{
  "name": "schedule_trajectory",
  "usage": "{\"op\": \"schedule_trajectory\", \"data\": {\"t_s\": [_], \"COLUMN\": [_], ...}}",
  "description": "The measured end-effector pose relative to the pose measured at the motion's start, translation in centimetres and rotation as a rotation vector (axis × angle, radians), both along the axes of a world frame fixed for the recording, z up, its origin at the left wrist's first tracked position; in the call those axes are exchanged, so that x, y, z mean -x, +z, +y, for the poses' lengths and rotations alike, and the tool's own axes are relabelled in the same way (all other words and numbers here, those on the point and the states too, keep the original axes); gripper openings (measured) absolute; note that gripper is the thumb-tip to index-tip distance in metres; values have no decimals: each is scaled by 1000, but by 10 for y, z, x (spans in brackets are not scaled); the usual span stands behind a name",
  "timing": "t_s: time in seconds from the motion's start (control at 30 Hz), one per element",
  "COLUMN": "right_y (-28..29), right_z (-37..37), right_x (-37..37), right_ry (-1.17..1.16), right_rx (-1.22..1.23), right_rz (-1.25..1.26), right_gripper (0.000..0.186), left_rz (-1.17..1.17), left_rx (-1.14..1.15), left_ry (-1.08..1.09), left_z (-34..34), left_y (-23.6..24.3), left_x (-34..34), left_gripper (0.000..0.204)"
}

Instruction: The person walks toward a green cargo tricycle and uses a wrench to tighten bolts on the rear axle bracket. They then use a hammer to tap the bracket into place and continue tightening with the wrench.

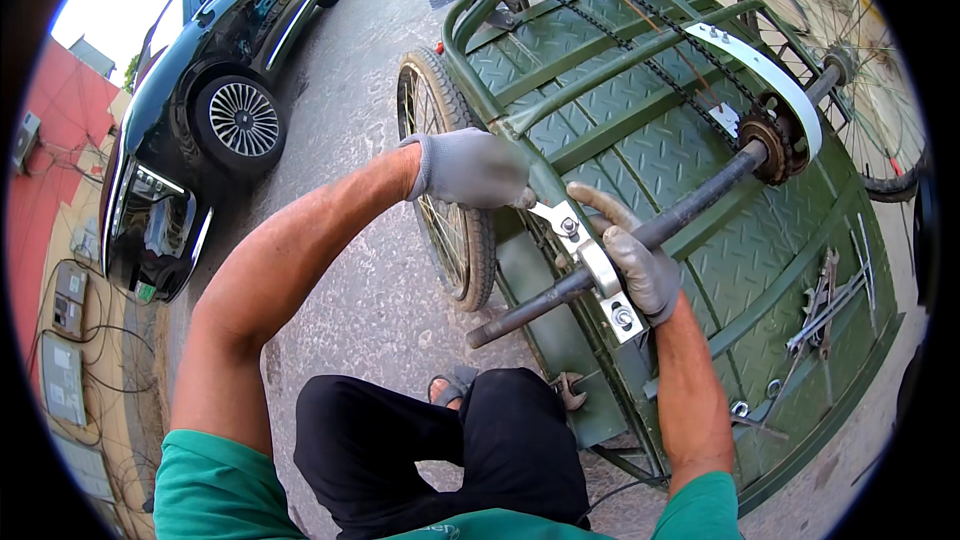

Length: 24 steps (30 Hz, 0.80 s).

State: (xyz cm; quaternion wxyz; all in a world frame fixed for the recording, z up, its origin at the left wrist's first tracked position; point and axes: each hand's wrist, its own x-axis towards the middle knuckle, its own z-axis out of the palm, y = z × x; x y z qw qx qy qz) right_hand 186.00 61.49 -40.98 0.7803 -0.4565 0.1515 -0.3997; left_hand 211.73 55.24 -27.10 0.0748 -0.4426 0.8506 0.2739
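Note:
My left hand (470,170), in a grey glove and partly blurred, is closed round a wrench (540,208). Most of that wrench is hidden, but its silver end reaches a bolt on a white metal bracket (600,275). The bracket arches over a dark steel axle (545,305) and lies on the green frame of an upturned cart. Beside it, my gloved right hand (645,270) has its fingers stretched out, resting against the bracket and axle. A second bolt with a washer (622,318) shows at the bracket's near end.
The cart's ribbed green floor (620,90) carries loose wrenches (825,305) and nuts (740,408). An adjustable wrench (570,392) lies near my knee. Spoked wheels (445,180), a chain (640,15) and a rusty sprocket (770,145) surround it. A dark car (215,90) stands left.

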Motion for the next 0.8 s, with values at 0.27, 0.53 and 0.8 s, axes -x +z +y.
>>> {"op": "schedule_trajectory", "data": {"t_s": [0.27, 0.53, 0.8], "right_y": [4, 2, -11], "right_z": [3, 2, -4], "right_x": [3, -5, -1], "right_ry": [-35, -23, -12], "right_rx": [-55, -28, -4], "right_rz": [-31, -39, -16], "right_gripper": [70, 73, 82], "left_rz": [323, 745, 445], "left_rx": [-112, -208, -169], "left_ry": [730, 953, 909], "left_z": [111, 164, 132], "left_y": [-47, -69, -29], "left_x": [11, 17, -10], "left_gripper": [48, 41, 46]}}
